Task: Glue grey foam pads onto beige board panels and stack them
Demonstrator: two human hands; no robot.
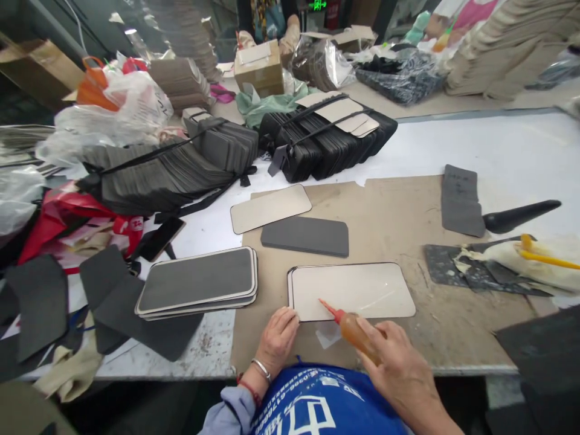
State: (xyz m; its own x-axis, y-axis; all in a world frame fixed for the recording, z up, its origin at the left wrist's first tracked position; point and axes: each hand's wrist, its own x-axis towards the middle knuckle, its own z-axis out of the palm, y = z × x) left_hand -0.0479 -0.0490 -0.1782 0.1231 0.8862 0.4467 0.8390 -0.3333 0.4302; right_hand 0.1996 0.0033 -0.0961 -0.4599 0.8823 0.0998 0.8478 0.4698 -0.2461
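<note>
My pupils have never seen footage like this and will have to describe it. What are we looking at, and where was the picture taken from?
There is no machine here: a person works with two bare hands. The single picture comes from a camera worn on the head, looking forward and down, so the wearer's blue apron shows at the bottom.

The right hand holds an amber bottle with a red nozzle, its tip over a pale panel. The left hand touches that panel's near left corner.

The panel lies on a brown sheet. To its left is a stack of pale-edged grey panels; farther back are strapped dark bundles. What the bottle contains cannot be told.
</note>
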